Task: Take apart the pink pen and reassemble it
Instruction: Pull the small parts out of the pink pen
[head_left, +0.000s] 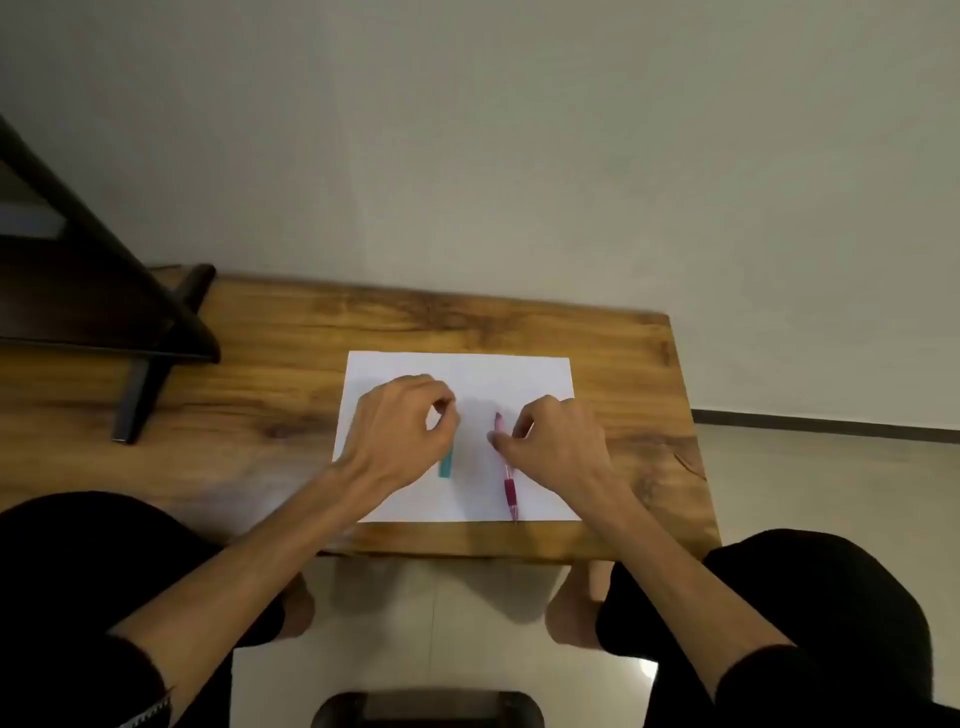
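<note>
The pink pen (508, 483) lies lengthwise on a white sheet of paper (467, 371), its tip toward the near edge. My right hand (556, 441) rests over the pen's far half, thumb and fingertips pinched at the barrel. A teal pen (445, 464) lies parallel to it on the left, mostly hidden under my left hand (402, 436). The left fingers curl in a loose ring above the teal pen's far end; whether they grip it is unclear.
The paper sits on a small wooden table (260, 415) against a pale wall. A dark wooden stand (156, 322) occupies the table's far left corner. My knees flank the table's near edge, and a dark stool (426, 709) shows below.
</note>
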